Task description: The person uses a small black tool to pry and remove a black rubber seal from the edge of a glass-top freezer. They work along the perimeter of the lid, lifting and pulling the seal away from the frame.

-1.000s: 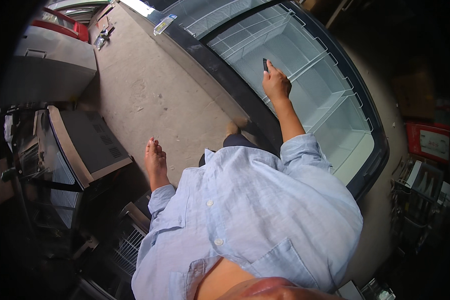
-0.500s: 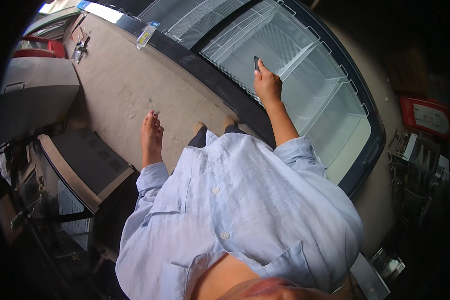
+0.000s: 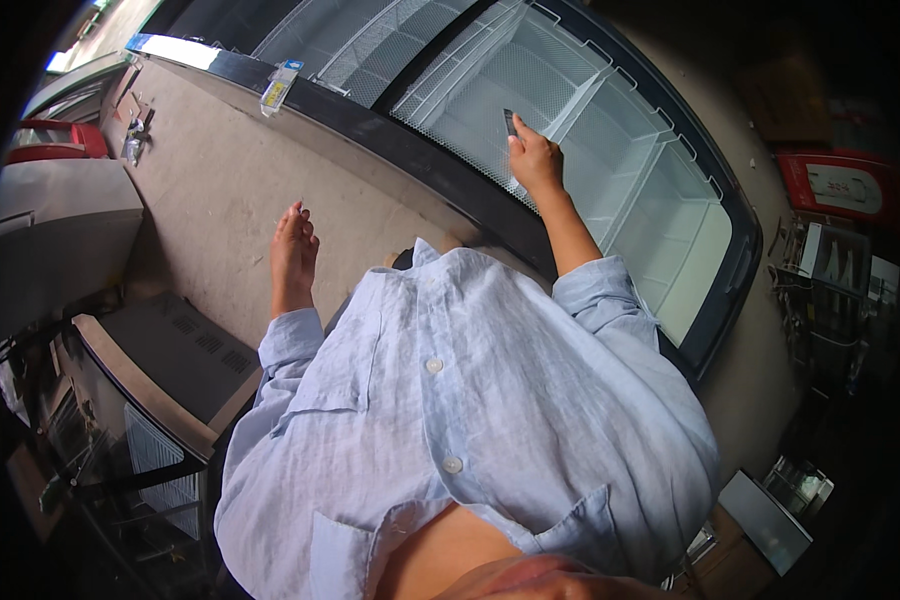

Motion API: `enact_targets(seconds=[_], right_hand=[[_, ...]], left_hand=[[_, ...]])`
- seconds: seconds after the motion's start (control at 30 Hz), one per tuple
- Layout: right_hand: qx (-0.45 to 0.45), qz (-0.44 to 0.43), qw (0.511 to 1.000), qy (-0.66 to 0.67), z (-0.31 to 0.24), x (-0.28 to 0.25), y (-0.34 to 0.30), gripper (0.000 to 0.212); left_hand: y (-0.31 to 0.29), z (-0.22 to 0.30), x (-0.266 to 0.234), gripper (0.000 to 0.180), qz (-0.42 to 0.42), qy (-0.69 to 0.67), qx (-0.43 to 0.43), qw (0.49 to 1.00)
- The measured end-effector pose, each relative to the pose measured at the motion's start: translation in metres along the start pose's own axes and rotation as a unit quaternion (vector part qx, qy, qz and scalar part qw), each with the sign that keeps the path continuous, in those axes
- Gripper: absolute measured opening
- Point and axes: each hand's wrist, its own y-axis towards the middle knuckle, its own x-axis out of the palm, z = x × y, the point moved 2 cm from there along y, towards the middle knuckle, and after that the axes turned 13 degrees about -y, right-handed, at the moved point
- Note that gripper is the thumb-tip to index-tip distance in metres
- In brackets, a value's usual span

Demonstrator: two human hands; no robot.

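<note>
My right hand [image 3: 538,163] is closed around a small, dark, flat piece [image 3: 509,122], its kind too small to tell. It is over the glass-topped chest freezer [image 3: 440,178], whose white inside and wire baskets [image 3: 500,70] show below. My left hand [image 3: 293,250] hangs over the concrete floor, apart from the freezer. Its fingers are curled together, and whatever may be between the tips cannot be made out.
A clear plastic holder with a yellow label [image 3: 275,92] sits on the freezer's near edge. At left stand a grey cabinet [image 3: 65,210] and a dark appliance with a vented panel [image 3: 175,345]. A red-framed unit [image 3: 835,187] and metal racks [image 3: 835,270] are at right.
The freezer and surroundings have shifted slightly left in view. My feet, seen before, are now mostly hidden behind my shirt. Both hands keep much the same pose.
</note>
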Motion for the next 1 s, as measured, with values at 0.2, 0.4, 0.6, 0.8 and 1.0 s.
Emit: enact_targets(seconds=[0.2, 0.4, 0.6, 0.8, 1.0], right_hand=[[0.009, 0.013, 1.000, -0.011, -0.012, 0.014, 0.003, 0.043], [0.024, 0.012, 1.000, -0.009, 0.007, 0.005, -0.002, 0.042], [-0.011, 0.019, 1.000, -0.006, -0.015, 0.012, -0.001, 0.042], [0.038, 0.011, 0.999, -0.021, 0.002, 0.006, 0.001, 0.041], [0.010, -0.002, 1.000, -0.025, -0.009, 0.006, 0.004, 0.043]], left_hand=[[0.005, -0.003, -0.008, 0.023, -0.007, 0.001, -0.003, 1.000], [-0.001, -0.004, -0.011, 0.025, -0.002, 0.000, 0.006, 1.000], [-0.004, -0.010, -0.003, 0.024, -0.021, 0.010, -0.025, 0.999], [-0.009, -0.009, 0.002, 0.023, -0.010, 0.021, -0.017, 1.000], [-0.011, -0.012, 0.007, 0.024, -0.032, 0.019, -0.035, 0.999]])
